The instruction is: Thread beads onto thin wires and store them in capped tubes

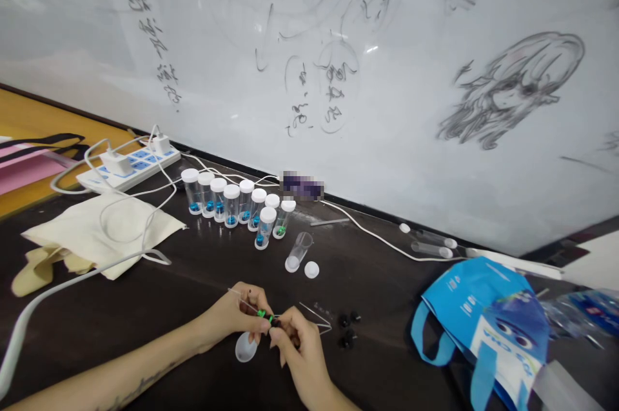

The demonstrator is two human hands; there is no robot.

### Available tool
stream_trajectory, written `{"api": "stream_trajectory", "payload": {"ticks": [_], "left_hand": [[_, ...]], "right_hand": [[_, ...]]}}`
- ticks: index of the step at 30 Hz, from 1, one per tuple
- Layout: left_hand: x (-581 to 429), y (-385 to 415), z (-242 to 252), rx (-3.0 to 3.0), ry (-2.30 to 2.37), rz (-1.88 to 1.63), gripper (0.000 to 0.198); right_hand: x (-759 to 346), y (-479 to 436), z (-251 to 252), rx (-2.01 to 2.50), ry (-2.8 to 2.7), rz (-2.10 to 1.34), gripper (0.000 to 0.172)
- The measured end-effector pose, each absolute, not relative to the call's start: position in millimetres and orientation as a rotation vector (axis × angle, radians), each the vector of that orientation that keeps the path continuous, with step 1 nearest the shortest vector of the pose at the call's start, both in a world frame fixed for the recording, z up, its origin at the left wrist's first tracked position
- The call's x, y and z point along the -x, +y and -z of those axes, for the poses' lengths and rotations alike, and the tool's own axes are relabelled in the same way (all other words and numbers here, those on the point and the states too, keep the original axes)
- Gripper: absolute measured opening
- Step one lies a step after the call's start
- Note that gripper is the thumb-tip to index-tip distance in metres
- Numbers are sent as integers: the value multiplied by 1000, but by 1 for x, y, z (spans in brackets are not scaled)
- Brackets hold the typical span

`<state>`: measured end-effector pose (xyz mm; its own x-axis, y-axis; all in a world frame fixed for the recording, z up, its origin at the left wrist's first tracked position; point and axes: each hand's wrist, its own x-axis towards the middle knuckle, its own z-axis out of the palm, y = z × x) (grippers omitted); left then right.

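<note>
My left hand [247,309] pinches a small green-and-black piece [262,313] with a thin rod running out past the fingers. My right hand [300,339] is closed on the black end of the same piece, fingertips touching it. Just below the left fingers lies a small white round dish [245,348]. Thin bent rods [318,319] rest beside the right hand, and several small black parts [347,337] lie farther right. Beyond the hands are an uncapped clear tube [300,250] on its side and a loose white cap [312,270].
Several white-capped clear tubes [231,206] stand behind, most with blue pieces inside, one with green. On the left are a power strip [138,167], a cream cloth bag [106,224] and a white cable [58,291]. A blue bag [476,298] stands right; a whiteboard [232,88] rises behind.
</note>
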<state>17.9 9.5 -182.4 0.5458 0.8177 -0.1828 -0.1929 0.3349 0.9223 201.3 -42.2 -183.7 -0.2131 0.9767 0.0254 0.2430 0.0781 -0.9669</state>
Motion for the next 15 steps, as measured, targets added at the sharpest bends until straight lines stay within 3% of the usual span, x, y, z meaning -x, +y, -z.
{"api": "stream_trajectory", "payload": {"ticks": [8, 15], "left_hand": [[-19, 10, 180, -1001, 721, -752, 22], [-20, 12, 181, -974, 713, -789, 23]], "right_hand": [[-197, -43, 181, 1213, -1542, -1190, 29], [-246, -73, 86, 1056, -1523, -640, 35]]}}
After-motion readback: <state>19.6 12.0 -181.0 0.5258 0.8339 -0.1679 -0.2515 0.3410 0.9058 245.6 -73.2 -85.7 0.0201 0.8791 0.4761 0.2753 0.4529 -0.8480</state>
